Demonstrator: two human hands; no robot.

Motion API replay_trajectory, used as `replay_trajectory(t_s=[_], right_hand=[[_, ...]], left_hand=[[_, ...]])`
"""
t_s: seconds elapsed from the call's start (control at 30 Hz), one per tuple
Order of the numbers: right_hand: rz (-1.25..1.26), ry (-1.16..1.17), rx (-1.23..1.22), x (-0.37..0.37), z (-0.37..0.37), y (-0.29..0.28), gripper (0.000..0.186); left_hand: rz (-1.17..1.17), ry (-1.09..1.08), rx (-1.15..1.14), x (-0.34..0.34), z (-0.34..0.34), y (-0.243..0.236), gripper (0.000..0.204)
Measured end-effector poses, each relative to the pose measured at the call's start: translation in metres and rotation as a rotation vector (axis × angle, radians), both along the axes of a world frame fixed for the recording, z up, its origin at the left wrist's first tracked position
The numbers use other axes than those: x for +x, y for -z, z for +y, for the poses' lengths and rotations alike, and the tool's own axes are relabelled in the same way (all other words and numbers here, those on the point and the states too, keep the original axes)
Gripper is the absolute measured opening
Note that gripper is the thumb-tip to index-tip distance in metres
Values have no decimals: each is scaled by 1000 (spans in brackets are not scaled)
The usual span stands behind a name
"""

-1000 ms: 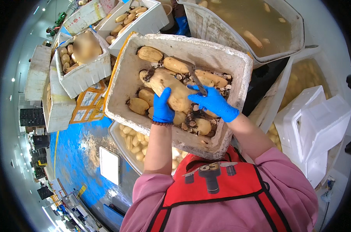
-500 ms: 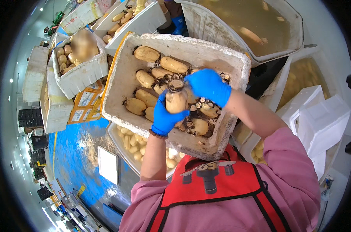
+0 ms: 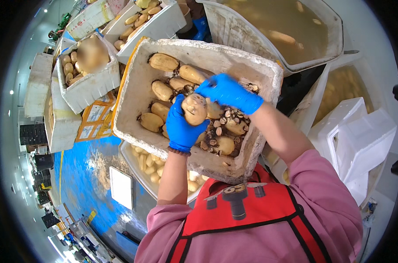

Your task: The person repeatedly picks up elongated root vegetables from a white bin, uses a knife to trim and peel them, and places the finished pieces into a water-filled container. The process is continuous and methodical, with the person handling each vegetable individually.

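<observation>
My left hand (image 3: 181, 127), in a blue glove, is wrapped round a pale lotus root section (image 3: 194, 109) whose cut end with small holes faces up. Close beside the top of that piece, my right hand (image 3: 229, 93), also blue-gloved, is closed with its fingertips near the root's upper edge. What it grips, if anything, is hidden. Both hands are over a white foam box (image 3: 133, 87) with a dirty rim. Inside lie several lotus roots (image 3: 164, 62) with dark ends, and cut-off slices and dark scraps (image 3: 218, 129) cover its right side.
Below the foam box, a tub (image 3: 139, 175) holds pale roots. More foam boxes of roots (image 3: 153, 30) stand at the upper left. Large tubs of murky water (image 3: 291, 22) are at the upper right. White foam boxes (image 3: 361, 136) are stacked at right. A white panel (image 3: 121, 187) lies on the blue floor.
The lotus root has tipped, so its dark-ringed trimmed neck no longer shows and a pale holed end faces up. My right hand has moved slightly left, toward the root.
</observation>
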State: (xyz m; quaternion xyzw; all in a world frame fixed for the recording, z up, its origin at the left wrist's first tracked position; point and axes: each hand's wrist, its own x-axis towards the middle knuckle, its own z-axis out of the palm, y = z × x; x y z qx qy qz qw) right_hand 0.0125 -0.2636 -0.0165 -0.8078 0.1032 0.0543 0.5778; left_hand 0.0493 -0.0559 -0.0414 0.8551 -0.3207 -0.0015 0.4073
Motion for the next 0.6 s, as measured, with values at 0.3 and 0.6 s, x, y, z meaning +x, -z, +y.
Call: replay_trajectory(t_s=[0.3, 0.6], right_hand=[[47, 145, 529, -41, -13, 5, 54], [-323, 889, 937, -71, -92, 0, 34]], left_hand=[[-225, 301, 416, 13, -48, -33, 99], [-405, 334, -94, 40, -141, -88, 91]])
